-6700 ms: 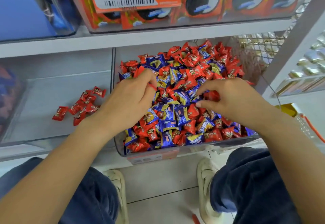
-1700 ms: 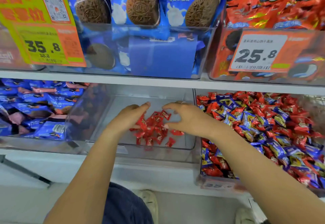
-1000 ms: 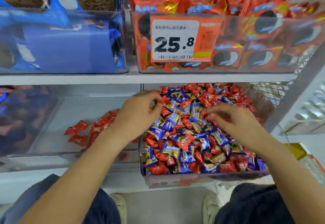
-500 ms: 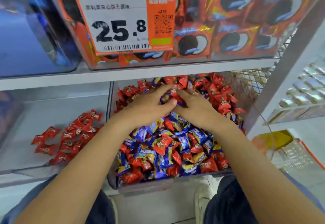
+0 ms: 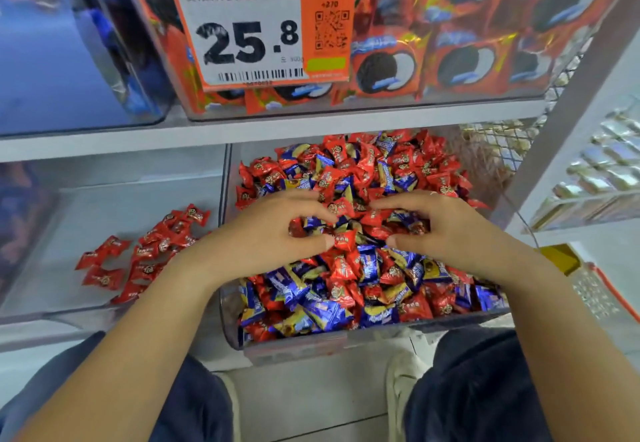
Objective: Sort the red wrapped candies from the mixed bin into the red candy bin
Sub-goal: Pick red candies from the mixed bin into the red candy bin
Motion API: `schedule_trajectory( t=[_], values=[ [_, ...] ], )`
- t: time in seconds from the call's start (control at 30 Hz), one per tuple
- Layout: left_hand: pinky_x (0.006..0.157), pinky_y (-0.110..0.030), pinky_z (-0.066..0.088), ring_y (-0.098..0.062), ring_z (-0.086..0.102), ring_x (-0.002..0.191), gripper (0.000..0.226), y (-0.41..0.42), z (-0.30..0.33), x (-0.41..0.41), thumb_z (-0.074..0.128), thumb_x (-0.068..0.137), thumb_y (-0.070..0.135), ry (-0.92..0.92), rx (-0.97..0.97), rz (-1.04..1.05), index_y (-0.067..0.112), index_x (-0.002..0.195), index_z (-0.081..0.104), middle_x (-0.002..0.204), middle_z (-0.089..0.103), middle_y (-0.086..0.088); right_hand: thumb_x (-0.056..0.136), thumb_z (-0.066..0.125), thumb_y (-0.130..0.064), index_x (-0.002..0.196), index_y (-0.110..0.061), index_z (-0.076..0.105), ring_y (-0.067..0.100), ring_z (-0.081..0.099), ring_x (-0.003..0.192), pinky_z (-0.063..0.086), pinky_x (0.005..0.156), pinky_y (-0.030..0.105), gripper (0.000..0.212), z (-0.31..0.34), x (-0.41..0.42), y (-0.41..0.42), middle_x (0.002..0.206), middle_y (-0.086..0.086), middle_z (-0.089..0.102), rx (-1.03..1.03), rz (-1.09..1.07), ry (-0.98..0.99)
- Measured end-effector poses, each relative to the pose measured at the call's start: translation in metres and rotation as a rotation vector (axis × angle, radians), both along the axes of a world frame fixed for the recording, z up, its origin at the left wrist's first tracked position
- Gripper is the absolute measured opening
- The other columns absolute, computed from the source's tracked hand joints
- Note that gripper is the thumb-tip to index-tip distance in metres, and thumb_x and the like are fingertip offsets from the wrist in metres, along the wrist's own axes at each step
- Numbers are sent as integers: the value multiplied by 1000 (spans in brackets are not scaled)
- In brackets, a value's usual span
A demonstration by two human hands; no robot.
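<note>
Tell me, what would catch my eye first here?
The mixed bin, heaped with red and blue candies, fills the middle, and both hands dig into the pile: left hand, right hand. To its left, a small cluster of red candies lies in the red bin. Above hangs an orange price tag reading 25.8.

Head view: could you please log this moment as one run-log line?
left hand: grips red candies in mixed bin | right hand: curled on the pile | red candy bin: small red heap
</note>
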State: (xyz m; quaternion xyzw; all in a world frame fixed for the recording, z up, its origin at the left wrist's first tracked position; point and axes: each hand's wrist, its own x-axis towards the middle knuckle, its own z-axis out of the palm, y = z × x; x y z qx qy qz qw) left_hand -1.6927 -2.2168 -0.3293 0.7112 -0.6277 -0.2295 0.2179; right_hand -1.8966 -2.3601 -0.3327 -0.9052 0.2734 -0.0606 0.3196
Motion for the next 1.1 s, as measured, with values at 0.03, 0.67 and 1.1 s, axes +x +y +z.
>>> schedule_trajectory(
  t=[0.03, 0.67, 1.1],
  values=[
    [103, -17, 21, 1, 35, 130, 20, -2, 0, -1, 59, 88, 43, 1, -43, 46, 41, 106, 65, 143, 41, 15, 83, 71, -29, 126, -46, 52, 4, 49, 120, 37, 99, 22, 50, 1, -1, -2, 137, -15, 49, 13, -17, 2],
    [87, -18, 31, -13, 52, 112, 23, -21, -6, -16, 59, 92, 25, -225, -168, 191, 24, 115, 63, 122, 56, 5, 84, 69, -24, 119, -28, 64, 19, 60, 97, 38, 78, 23, 36, 12, -7, -12, 108, -2, 66, -399, -321, -86],
    [60, -14, 29, 2, 44, 73, 14, -37, -7, -39, 53, 90, 29, -162, -200, 186, 22, 101, 59, 82, 39, 18, 84, 67, -33, 130, -36, 54, 12, 56, 103, 47, 89, 31, 48, 9, -16, -5, 129, -11, 59, -353, -117, 260]
  ],
)
